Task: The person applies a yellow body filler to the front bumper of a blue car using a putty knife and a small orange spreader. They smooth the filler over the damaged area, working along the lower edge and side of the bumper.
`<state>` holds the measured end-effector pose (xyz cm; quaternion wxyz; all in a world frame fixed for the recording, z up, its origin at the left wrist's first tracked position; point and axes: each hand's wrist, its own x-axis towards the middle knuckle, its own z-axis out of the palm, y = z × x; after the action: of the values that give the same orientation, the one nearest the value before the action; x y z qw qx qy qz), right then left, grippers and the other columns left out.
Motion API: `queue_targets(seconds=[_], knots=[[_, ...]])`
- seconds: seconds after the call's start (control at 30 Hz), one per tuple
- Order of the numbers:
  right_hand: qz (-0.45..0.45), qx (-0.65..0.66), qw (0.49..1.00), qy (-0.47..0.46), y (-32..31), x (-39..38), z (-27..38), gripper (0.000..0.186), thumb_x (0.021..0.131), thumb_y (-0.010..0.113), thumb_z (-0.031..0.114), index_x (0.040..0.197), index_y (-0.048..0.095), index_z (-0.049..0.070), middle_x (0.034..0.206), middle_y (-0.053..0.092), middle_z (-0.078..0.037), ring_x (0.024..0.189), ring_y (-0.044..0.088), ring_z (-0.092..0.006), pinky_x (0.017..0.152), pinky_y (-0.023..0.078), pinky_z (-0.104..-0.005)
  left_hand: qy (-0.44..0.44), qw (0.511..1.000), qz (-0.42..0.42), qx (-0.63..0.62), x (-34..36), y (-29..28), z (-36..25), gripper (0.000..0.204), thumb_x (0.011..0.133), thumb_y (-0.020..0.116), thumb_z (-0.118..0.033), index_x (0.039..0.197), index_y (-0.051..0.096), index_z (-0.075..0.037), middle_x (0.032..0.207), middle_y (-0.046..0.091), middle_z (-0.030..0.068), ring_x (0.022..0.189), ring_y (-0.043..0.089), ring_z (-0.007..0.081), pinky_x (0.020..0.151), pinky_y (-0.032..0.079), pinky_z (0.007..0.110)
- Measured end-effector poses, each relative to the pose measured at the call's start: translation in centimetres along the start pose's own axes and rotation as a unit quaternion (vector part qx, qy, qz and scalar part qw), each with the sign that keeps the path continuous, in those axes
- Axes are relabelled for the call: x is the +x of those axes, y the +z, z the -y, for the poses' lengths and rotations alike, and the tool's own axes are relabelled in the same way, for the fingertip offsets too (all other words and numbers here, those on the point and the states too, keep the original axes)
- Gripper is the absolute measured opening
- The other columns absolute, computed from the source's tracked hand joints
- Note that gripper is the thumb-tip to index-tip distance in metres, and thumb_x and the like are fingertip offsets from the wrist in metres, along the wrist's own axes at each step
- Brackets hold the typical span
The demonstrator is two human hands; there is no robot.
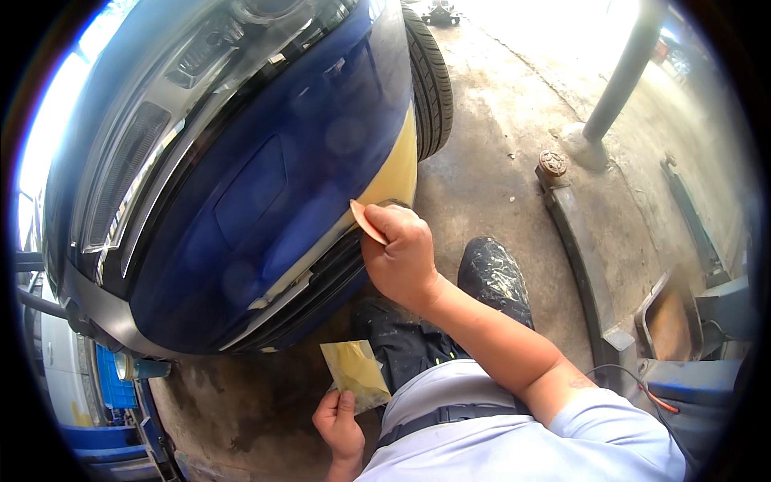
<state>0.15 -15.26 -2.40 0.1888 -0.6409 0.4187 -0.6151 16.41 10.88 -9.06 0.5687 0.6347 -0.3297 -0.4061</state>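
My right hand [397, 253] grips a thin tan-orange spreader [364, 223], its edge at the pale yellow filler [385, 169] on the lower edge of a blue car bumper [273, 193]. Fingertips partly hide the spot where it meets the bumper. Low in the view, my left hand [341, 426] holds a small flat board [353, 369] smeared with yellow paste, its thumb on the near corner. A dark slatted lower trim [313, 297] runs beneath the filler, and a tyre [430, 84] shows behind the bumper’s right end.
A steel lift arm [582, 265] with a round pad lies on the concrete floor [514, 209] at the right, near a grey post [618, 88] and a metal tray [671, 321]. At the left are a paint can [140, 365] and blue plastic crates [112, 381].
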Motion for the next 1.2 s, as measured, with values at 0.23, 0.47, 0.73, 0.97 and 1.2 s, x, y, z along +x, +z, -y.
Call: queue_targets(seconds=[0.23, 0.47, 0.73, 0.97, 1.2], knots=[[0.033, 0.056, 0.997, 0.036, -4.5, -1.4, 1.5, 0.006, 0.085, 0.065, -0.006, 0.085, 0.063, -0.001, 0.070, 0.057, -0.013, 0.063, 0.059, -0.0249, 0.060, 0.046, -0.0321, 0.041, 0.999, -0.021, -0.023, 0.3, 0.2, -1.7, 0.021, 0.099, 0.068, -0.010, 0.084, 0.063, 0.004, 0.081, 0.061, -0.0013, 0.075, 0.049, 0.0052, 0.068, 0.041, 0.023], [0.288, 0.045, 0.940, -0.176, -4.8, -7.1, 4.8, 0.019, 0.072, 0.078, 0.000, 0.084, 0.065, 0.005, 0.075, 0.060, -0.005, 0.074, 0.062, -0.0246, 0.080, 0.051, -0.0412, 0.108, 0.993, -0.015, 0.050, 1.8, -0.6, -4.7, 0.034, 0.100, 0.070, -0.013, 0.074, 0.052, 0.001, 0.065, 0.043, -0.0055, 0.065, 0.035, 0.0047, 0.054, 0.030, 0.025], [0.330, -0.015, 0.919, -0.216, -3.5, -9.3, 7.1, 0.028, 0.068, 0.077, 0.009, 0.094, 0.069, 0.009, 0.090, 0.069, -0.001, 0.095, 0.066, -0.0245, 0.100, 0.048, -0.0439, 0.143, 0.978, 0.011, 0.154, 1.8, -0.7, -6.6, 0.033, 0.101, 0.065, -0.013, 0.074, 0.052, 0.000, 0.067, 0.043, -0.0063, 0.064, 0.034, 0.0057, 0.055, 0.030, 0.026], [0.380, 0.125, 0.913, -0.081, -4.1, -9.4, 3.0, 0.015, 0.081, 0.076, 0.008, 0.096, 0.075, 0.006, 0.084, 0.069, -0.013, 0.081, 0.067, -0.0307, 0.076, 0.052, -0.0426, 0.225, 0.962, -0.151, -0.044, 2.0, -0.8, -4.1, 0.027, 0.100, 0.061, -0.012, 0.078, 0.058, 0.004, 0.071, 0.052, -0.0026, 0.068, 0.044, 0.0073, 0.058, 0.034, 0.027], [0.088, 0.362, 0.905, 0.205, -6.6, -0.4, -8.4, 0.013, 0.085, 0.065, -0.002, 0.094, 0.074, 0.001, 0.088, 0.071, -0.004, 0.084, 0.065, -0.0120, 0.077, 0.051, -0.0279, 0.097, 0.992, -0.018, -0.078, 2.0, -1.6, -4.1, 0.024, 0.100, 0.064, -0.016, 0.091, 0.061, 0.006, 0.093, 0.069, 0.0114, 0.084, 0.065, 0.0176, 0.081, 0.054, 0.032]])
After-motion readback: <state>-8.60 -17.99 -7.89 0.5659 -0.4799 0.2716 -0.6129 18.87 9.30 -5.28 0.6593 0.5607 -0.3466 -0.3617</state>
